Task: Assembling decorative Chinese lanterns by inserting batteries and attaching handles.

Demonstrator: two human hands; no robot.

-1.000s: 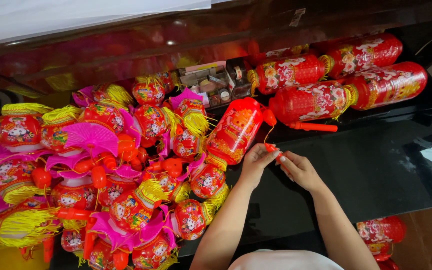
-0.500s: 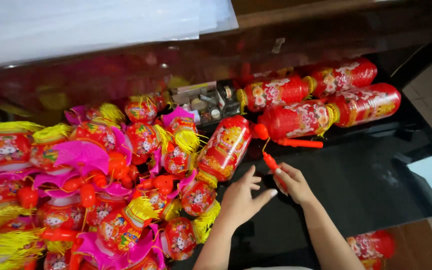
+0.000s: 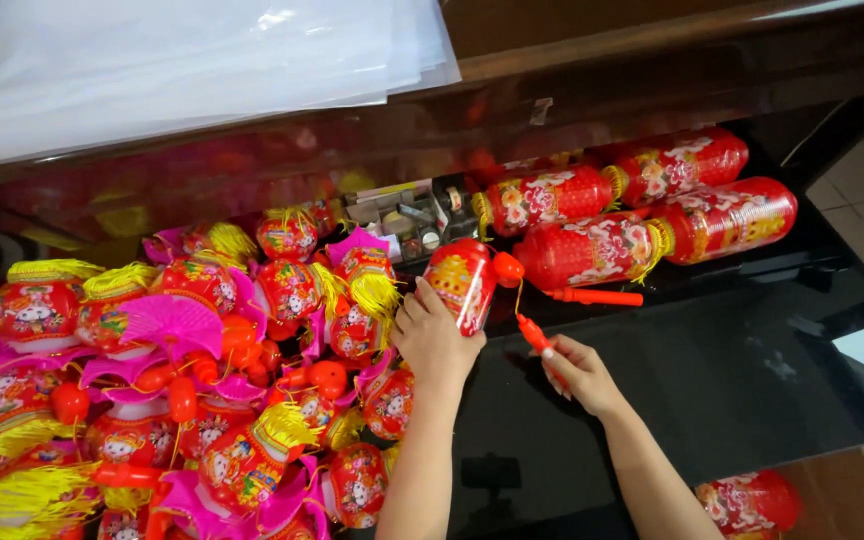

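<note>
You're working over a black table (image 3: pixel 752 390), w/ a big heap of red-pink-yellow lanterns (image 3: pixel 182 380) piling up on its left half. White sheets (image 3: pixel 192 60) are lying along the far ledge. Four long red lanterns (image 3: pixel 642 215) are resting in a row at the back right, a small parts box (image 3: pixel 402 215) just left of them. Your left hand (image 3: pixel 437 340) is gripping a red lantern (image 3: pixel 462 280) at the heap's edge, fingers wrapping its side. Your right hand (image 3: pixel 577 372) is closing round its red stick (image 3: pixel 537 335), string linking the two.
</note>
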